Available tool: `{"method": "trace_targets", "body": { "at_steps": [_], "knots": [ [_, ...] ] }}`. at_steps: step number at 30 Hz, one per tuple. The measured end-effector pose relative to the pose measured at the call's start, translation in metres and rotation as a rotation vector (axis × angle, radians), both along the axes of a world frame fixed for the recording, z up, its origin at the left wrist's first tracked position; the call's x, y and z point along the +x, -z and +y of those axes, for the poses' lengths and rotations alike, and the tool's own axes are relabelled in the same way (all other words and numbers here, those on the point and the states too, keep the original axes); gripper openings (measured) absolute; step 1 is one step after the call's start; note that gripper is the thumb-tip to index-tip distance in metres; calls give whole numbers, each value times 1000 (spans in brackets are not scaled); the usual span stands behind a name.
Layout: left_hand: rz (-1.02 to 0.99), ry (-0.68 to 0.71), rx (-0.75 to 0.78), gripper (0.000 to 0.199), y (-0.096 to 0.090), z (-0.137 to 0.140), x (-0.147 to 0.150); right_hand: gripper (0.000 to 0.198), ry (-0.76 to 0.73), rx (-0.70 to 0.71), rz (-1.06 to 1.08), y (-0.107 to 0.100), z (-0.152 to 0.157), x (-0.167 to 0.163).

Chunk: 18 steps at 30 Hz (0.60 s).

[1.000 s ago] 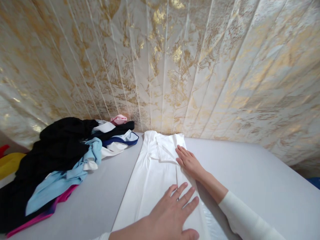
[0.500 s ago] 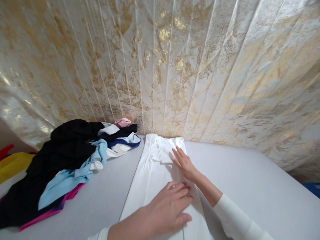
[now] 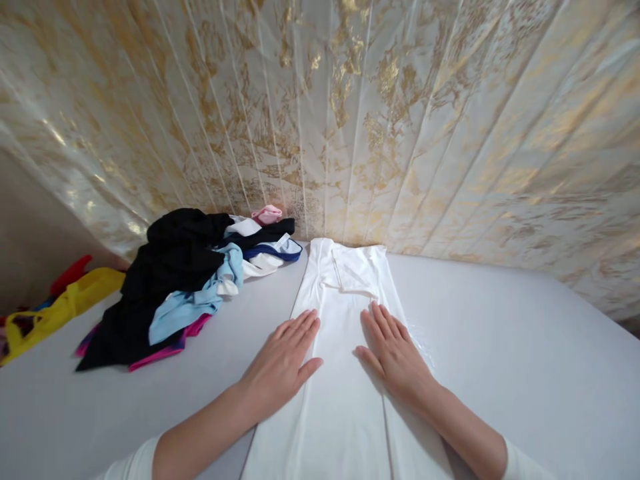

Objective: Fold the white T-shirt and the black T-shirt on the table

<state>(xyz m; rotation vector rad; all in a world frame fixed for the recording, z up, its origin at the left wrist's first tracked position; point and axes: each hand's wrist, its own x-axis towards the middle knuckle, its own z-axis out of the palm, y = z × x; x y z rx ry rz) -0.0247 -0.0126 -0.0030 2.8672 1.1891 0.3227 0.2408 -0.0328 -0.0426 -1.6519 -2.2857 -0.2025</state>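
A long white garment (image 3: pixel 345 393) lies lengthwise on the pale table, folded narrow, with a flap of fabric (image 3: pixel 357 270) near its far end. My left hand (image 3: pixel 285 357) rests flat on its left edge, fingers stretched forward and thumb apart. On its right side lies my right hand (image 3: pixel 393 350), palm down with fingers extended. Neither hand grasps anything. The near end of the garment runs out of the bottom of the view.
A heap of clothes (image 3: pixel 175 260), black, light blue, white and pink, lies to the left. Beyond the table's left edge is a yellow item (image 3: pixel 75 307) with something red (image 3: pixel 70 275). A gold-patterned curtain (image 3: pixel 350 133) hangs behind the table (image 3: pixel 500 347).
My left hand has moved from the middle of the garment to its left edge. My right hand has come down nearer, away from the flap. The camera view has shifted.
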Motion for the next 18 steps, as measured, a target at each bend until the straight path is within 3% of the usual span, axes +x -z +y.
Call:
{"method": "trace_targets", "body": {
  "at_steps": [5,7,11,13,16,18],
  "knots": [
    [-2,11,-16,54,1,-10,2,57,-65,-45,60,-24,-4,-3],
    [-15,27,-20,50,1,-8,-1,48,-214,-73,130,-43,-18,-16],
    [-22,-9,-9,46,1,13,-5,18,-681,-145,219,-66,-61,-68],
    [-15,-38,-2,45,0,29,-3,9,-792,12,157,-62,-76,-95],
    [-11,-56,1,46,0,48,3,24,-721,238,72,-47,-85,-120],
    [-11,-63,3,48,2,54,7,29,-666,299,69,-35,-85,-128]
  ]
}}
